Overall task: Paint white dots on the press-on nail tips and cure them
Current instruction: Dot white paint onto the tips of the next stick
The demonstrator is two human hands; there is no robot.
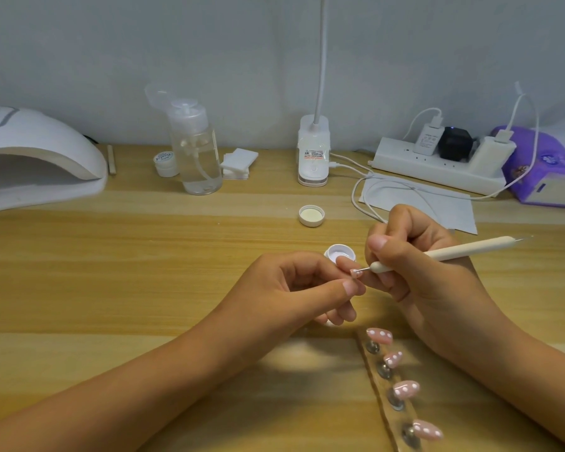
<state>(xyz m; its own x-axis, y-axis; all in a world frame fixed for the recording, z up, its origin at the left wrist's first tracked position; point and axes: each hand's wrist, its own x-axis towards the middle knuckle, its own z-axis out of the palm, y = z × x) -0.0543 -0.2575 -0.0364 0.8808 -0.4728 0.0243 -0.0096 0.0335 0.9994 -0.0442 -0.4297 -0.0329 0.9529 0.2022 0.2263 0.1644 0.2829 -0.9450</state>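
Pinching a small pink nail tip (353, 272) at fingertip height, the left hand (294, 288) steadies it for dotting; the right hand (415, 265) grips the dotting pen (444, 253) pencil-fashion, its point touching the tip.

Your view is evenly and softly lit from above. A pale glare patch lies on the worktop (294, 352) between your forearms (144, 386), with soft shadows beneath them. Wide-angle distortion bows the worktop's far edge; the curing lamp (40, 158) at far left looks smeared.
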